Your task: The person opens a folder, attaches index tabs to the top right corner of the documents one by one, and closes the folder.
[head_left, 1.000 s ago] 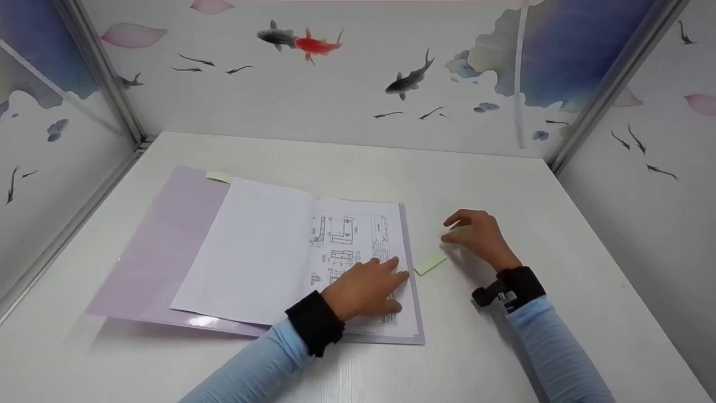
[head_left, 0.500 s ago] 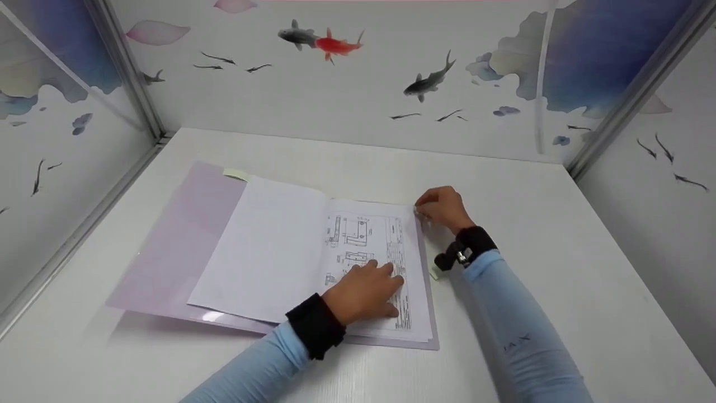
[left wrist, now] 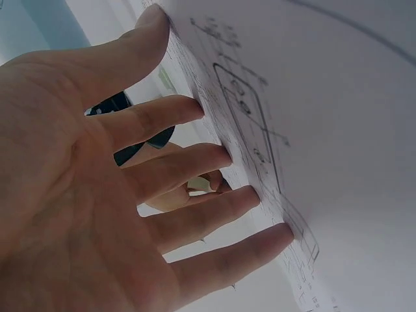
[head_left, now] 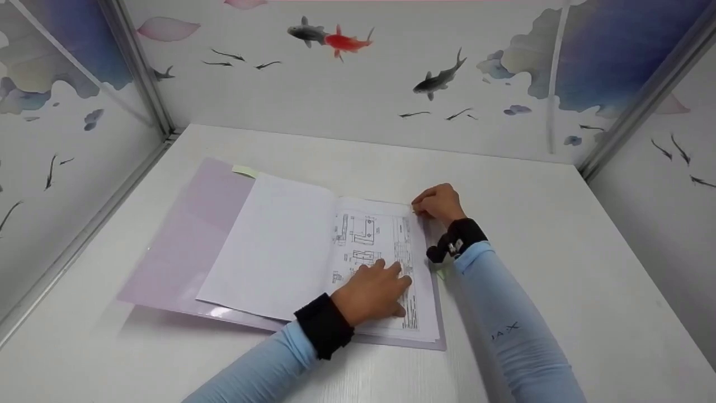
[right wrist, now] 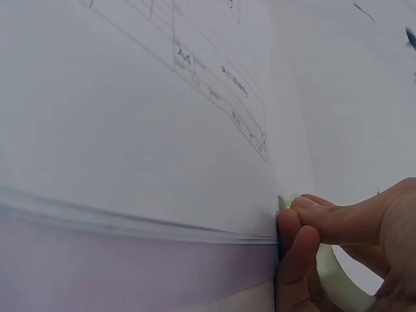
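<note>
Item: open lilac folder [head_left: 184, 235] on a white table [head_left: 559, 224], holding a stack of white sheets; the top right page [head_left: 386, 246] bears printed technical drawings, and the page to its left [head_left: 274, 246] is blank.

Left hand [head_left: 376, 291]: lies flat on the lower part of the drawing page, fingers straight and spread apart, tips pressing the paper, as the left wrist view confirms.

Right hand [head_left: 439, 202]: at the far right corner of the drawing page, fingers curled together, thumb and forefinger pinching a pale green sticky note [right wrist: 328, 266]. In the right wrist view the note curls under the fingers and its front edge meets the corner of the sheet stack, just above the folder's lilac edge.

Other: one pale green note [head_left: 244, 170] already sticks out from the folder's far left edge.

Progress, as judged: one tab appears placed. The note at the right corner is touching the paper but not yet pressed flat or released. Whether further pages await tabs cannot be told.
</note>
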### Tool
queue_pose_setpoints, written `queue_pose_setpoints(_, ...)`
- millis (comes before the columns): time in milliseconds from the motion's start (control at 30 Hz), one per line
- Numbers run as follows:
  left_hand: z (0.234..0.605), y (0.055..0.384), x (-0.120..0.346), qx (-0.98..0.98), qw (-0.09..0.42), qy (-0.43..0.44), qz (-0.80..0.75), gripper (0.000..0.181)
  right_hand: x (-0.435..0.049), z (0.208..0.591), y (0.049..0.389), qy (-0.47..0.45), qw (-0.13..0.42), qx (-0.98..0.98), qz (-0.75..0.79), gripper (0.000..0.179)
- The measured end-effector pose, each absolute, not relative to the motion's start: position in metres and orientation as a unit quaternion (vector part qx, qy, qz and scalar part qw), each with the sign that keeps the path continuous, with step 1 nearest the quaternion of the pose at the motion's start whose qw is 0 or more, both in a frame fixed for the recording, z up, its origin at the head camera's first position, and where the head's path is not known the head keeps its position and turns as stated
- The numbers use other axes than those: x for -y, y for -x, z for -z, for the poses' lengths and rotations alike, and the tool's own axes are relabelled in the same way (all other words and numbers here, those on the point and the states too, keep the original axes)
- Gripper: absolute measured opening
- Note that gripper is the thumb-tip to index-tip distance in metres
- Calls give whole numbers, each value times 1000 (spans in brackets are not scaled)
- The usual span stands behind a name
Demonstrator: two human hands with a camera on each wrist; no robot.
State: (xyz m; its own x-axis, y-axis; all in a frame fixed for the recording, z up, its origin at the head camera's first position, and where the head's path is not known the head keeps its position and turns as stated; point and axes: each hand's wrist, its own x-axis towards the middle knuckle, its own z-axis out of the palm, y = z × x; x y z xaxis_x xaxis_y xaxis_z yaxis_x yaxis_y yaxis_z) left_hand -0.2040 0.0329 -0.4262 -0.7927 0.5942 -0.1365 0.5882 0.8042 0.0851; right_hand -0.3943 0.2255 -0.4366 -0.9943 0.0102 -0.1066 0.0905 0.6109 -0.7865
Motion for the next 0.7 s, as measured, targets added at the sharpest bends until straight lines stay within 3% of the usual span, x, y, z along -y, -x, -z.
queue_pose_setpoints(700,429,206,-33,-947,86,-310,-21,55,-220,438,394,-45,16,-932,360,22)
